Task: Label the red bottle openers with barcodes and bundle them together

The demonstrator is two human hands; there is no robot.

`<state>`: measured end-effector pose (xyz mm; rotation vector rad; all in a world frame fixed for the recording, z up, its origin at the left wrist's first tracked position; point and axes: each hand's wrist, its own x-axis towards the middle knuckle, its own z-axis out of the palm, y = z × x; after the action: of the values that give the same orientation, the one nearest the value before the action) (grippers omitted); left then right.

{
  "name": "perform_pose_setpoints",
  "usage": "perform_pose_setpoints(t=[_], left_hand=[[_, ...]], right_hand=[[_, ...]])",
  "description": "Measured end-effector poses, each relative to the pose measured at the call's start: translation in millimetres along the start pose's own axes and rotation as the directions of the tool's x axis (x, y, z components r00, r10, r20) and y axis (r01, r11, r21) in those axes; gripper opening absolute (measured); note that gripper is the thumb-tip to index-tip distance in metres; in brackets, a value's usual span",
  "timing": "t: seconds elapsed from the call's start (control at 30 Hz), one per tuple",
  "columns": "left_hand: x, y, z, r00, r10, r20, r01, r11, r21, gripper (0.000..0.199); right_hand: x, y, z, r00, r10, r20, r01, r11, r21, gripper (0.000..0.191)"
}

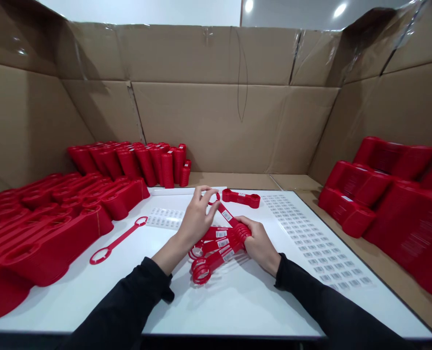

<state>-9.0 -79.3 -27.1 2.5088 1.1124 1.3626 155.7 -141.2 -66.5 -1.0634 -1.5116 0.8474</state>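
Observation:
My right hand [260, 243] grips one end of a fanned bunch of red ring-ended strips [221, 243] above the white table. White barcode labels show on several of them. My left hand [197, 218] is at the far end of the uppermost strip [226, 213], thumb and fingers curved apart around its ring; whether they touch it is unclear. A small red stack [241, 198] lies just beyond my hands. To the left, a single red strip [119, 241] lies flat beside a label sheet [164, 218].
Red stacks fill the table's left side [66, 243], with upright stacks [146, 163] behind them. A large label sheet [314, 243] lies on the right. More red bundles [412, 228] stand on cardboard at far right. Cardboard walls [208, 126] enclose the table [267, 311].

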Motion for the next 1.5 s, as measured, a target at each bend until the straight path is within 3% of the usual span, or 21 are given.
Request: perform_pose_setpoints(t=[0.1, 0.27, 0.5, 0.6, 0.87, 1.1, 1.3, 1.5], left_hand=[[2.8, -0.7, -5.9, 0.997, -0.073, -0.040, 0.068, 0.990, -0.126, 0.024], [2.7, -4.7, -6.6, 0.983, -0.168, -0.069, 0.155, 0.976, -0.154, 0.026], [0.2, -13.8, -4.3, 0.975, -0.169, 0.145, 0.160, 0.984, 0.072, 0.014], [0.3, -18.8, -4.5, 0.967, -0.177, 0.185, 0.152, 0.979, 0.139, 0.019], [-0.2, -18.3, -8.5, 0.922, -0.236, 0.308, 0.206, 0.970, 0.130, 0.012], [-3.0, -24.8, -7.7, 0.899, -0.161, 0.407, 0.115, 0.984, 0.137, 0.038], [-7.3, -31.1, -1.6, 0.839, -0.302, 0.452, 0.085, 0.895, 0.439, 0.029], [-8.3, -32.8, 5.1, 0.836, -0.270, 0.477, 0.058, 0.909, 0.413, 0.025]], right_hand=[[1.1, 0.2, -0.9, 1.000, -0.002, -0.005, 0.002, 1.000, -0.019, 0.051], [3.8, 0.6, -2.7, 1.000, -0.001, -0.021, 0.001, 1.000, -0.017, 0.050], [4.0, 9.1, -2.7, 0.998, 0.064, -0.028, -0.065, 0.997, -0.031, 0.050], [4.7, 13.1, -2.7, 0.995, 0.091, -0.046, -0.093, 0.995, -0.041, 0.048], [8.1, 16.9, -4.5, 0.997, 0.032, -0.070, -0.035, 0.998, -0.047, 0.046], [6.6, 19.3, -2.6, 0.993, 0.101, -0.057, -0.104, 0.994, -0.036, 0.043], [4.5, 17.9, 1.9, 0.964, 0.256, 0.066, -0.255, 0.967, -0.026, 0.049], [6.5, 22.8, 1.9, 0.966, 0.253, 0.060, -0.250, 0.967, -0.050, 0.049]])
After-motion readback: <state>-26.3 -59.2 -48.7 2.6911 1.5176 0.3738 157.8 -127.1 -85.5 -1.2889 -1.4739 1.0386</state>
